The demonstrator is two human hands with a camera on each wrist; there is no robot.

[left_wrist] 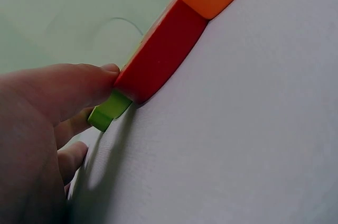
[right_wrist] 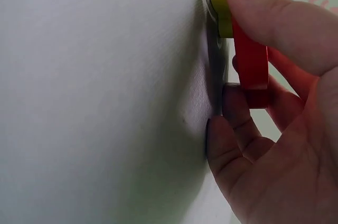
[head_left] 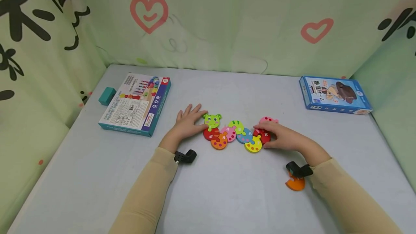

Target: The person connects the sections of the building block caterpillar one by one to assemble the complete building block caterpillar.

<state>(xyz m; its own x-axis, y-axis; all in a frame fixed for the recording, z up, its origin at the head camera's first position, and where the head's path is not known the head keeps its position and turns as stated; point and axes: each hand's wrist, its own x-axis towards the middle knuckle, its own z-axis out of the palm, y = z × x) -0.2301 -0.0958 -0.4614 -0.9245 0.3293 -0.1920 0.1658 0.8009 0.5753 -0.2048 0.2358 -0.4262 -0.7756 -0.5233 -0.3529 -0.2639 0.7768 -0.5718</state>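
Observation:
A chain of numbered puzzle pieces forms a caterpillar on the table. Its green smiling head [head_left: 212, 121] lies at the left end, joined to red piece 2 [head_left: 210, 134]. My left hand [head_left: 187, 122] touches this end, fingers spread, its thumb against the red edge [left_wrist: 163, 55]. At the other end my right hand [head_left: 286, 137] pinches the red piece marked 8 [right_wrist: 251, 60] between thumb and fingers. That piece meets the yellow piece [head_left: 254, 145]; a pink piece [head_left: 267, 119] lies behind it, partly covered by my hand. Orange, pink, green and blue pieces make up the middle.
An orange puzzle piece [head_left: 295, 184] lies apart, partly hidden by the right wrist camera. A flat toy box [head_left: 134, 105] and a small teal block [head_left: 107, 96] are at the left. A blue box [head_left: 336, 95] sits at the back right. Printed curtains surround the table.

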